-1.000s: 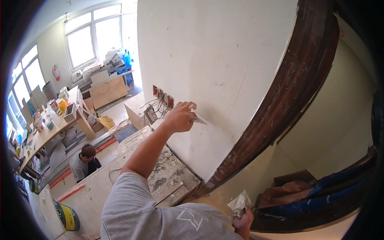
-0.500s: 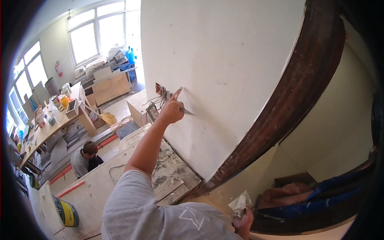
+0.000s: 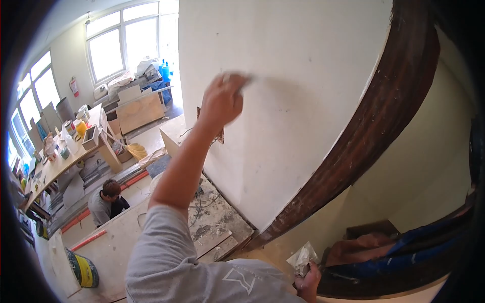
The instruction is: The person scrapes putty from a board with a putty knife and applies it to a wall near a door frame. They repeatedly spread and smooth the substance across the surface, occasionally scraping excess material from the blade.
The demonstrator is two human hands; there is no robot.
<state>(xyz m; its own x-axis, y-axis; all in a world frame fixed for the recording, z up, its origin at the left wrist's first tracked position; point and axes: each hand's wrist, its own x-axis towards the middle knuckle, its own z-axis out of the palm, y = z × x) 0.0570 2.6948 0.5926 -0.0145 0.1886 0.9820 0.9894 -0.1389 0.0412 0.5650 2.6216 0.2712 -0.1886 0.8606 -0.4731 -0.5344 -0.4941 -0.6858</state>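
Observation:
My left hand [image 3: 225, 101], smeared by motion, is raised at the pale wall [image 3: 293, 126] with its fingers closed around a putty knife [image 3: 247, 81]. The knife's blade is blurred and points right, at or close to the wall surface. Low on the right, my right hand [image 3: 309, 283] is closed on a flat scraper [image 3: 302, 256] carrying a lump of whitish putty; its handle is mostly hidden by the fingers. Behind my left forearm, a wall opening with loose wires [image 3: 220, 136] is largely covered.
A dark wooden trim [image 3: 348, 166] curves along the wall's right edge. Below left, a co-worker [image 3: 106, 202] bends down near a black-and-yellow bucket [image 3: 83, 270]. A cluttered workbench [image 3: 65, 160] stands further left. Dusty boards [image 3: 217, 222] lie under my left arm.
My left hand has moved upward and slightly right with the putty knife, from beside the wired opening to higher on the wall. My right hand with the scraper has barely moved.

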